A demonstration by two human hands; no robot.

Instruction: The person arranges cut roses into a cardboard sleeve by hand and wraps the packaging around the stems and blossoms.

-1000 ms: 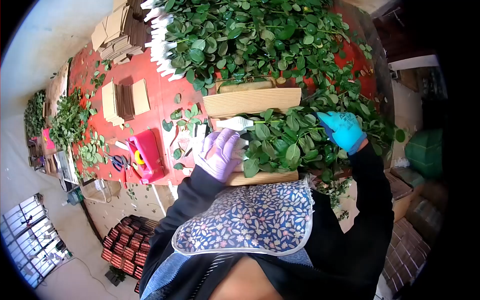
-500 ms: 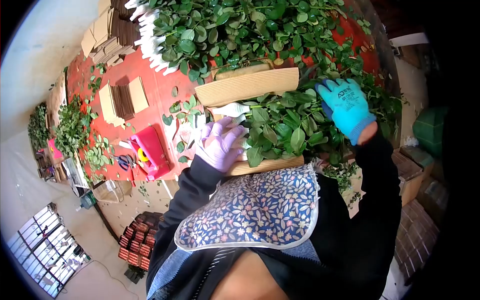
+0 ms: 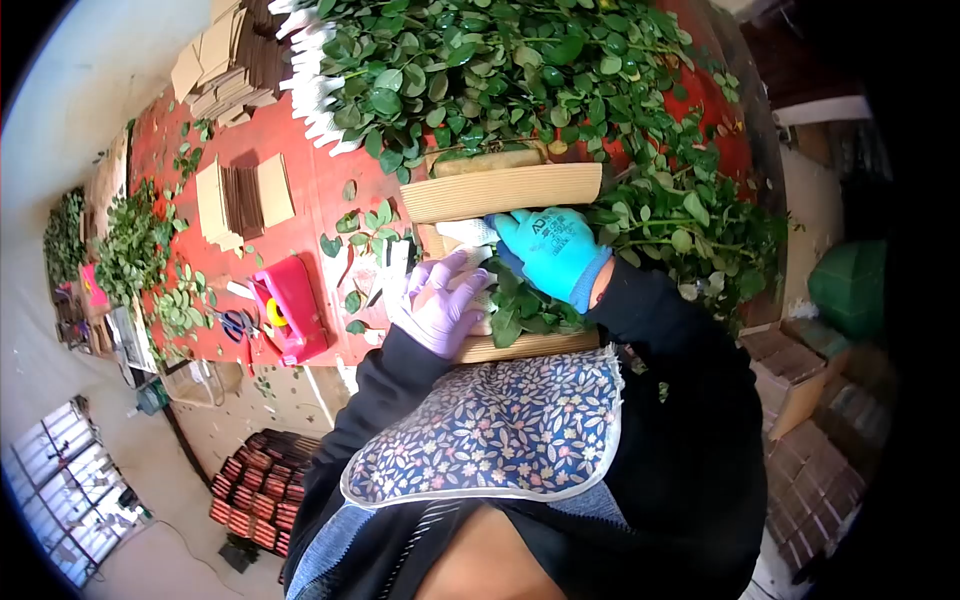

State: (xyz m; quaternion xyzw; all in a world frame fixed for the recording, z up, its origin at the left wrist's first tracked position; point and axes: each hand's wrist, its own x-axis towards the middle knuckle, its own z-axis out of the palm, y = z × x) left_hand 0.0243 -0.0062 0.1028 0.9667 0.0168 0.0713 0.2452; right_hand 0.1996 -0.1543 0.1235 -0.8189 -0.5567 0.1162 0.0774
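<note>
My left hand (image 3: 440,303), in a thin purple glove, lies with fingers spread over white-netted flower heads at the left end of a leafy bundle. My right hand (image 3: 552,252), in a turquoise glove, rests over the upper part of the bundle, its fingertips at a white-netted head (image 3: 467,232). Whether those fingers grip it is hidden. Green leaves (image 3: 525,307) show below the right hand. Corrugated cardboard (image 3: 502,193) stands along the far side of the bundle, and its near edge (image 3: 525,346) runs beside my apron.
A large pile of leafy stems (image 3: 510,75) with white-netted heads lies at the back. Folded cardboard pieces (image 3: 243,203), a pink tape dispenser (image 3: 290,308) and scissors (image 3: 236,325) are on the red table (image 3: 330,185) at left. More cardboard (image 3: 225,65) is stacked behind.
My right hand has moved left from the leafy stems to the netted heads. My left hand stays over the heads at the bundle's left end.
</note>
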